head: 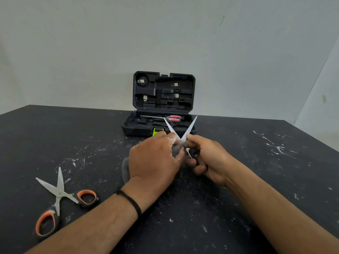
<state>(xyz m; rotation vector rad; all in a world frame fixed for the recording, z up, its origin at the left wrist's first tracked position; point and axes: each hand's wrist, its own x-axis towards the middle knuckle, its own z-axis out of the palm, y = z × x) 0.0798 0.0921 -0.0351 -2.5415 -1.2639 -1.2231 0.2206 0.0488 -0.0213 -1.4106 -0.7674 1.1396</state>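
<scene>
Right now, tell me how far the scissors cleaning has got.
Seemingly done: pink-handled scissors lie in the case. In hand: the right hand holds black-handled scissors open while the left hand rubs a grey cloth at their pivot. Probably left: orange-handled scissors, lying open on the table, blades smeared.
</scene>
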